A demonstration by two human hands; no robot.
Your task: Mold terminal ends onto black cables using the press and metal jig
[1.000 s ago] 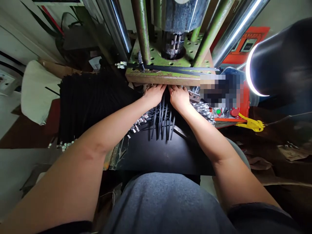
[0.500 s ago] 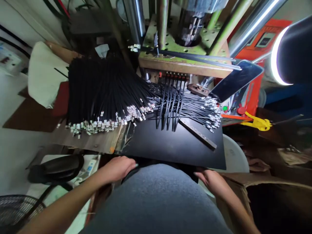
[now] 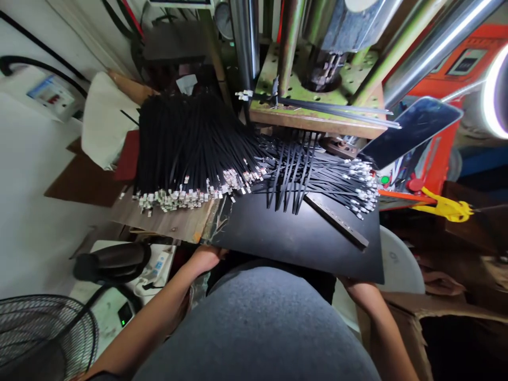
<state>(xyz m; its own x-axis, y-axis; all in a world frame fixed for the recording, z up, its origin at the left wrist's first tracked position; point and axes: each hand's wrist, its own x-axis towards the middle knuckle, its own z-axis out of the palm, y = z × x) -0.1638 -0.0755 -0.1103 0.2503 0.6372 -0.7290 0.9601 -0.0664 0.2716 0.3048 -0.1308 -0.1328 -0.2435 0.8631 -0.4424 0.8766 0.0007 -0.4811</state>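
Observation:
A large bundle of black strap ties with silver metal ends lies fanned across a wooden board. More black ties lie crisscrossed on a black sheet, with a slotted metal bar beside them. My left hand rests at the near edge of the wooden board, fingers out of sight. My right hand sits below the near corner of the black sheet, half hidden by it. Neither hand touches the ties. Several ties lie across the green press plate.
Steel press columns rise behind the plate, and a phone leans near a red machine housing. A yellow handle sits to the right. Below are a fan, a black hand tool, a white stool and a cardboard box.
Both hands have left the press plate's edge and drawn back toward my body, now lower beside the sheet's near edge. The view has tilted and shifted, uncovering the ties.

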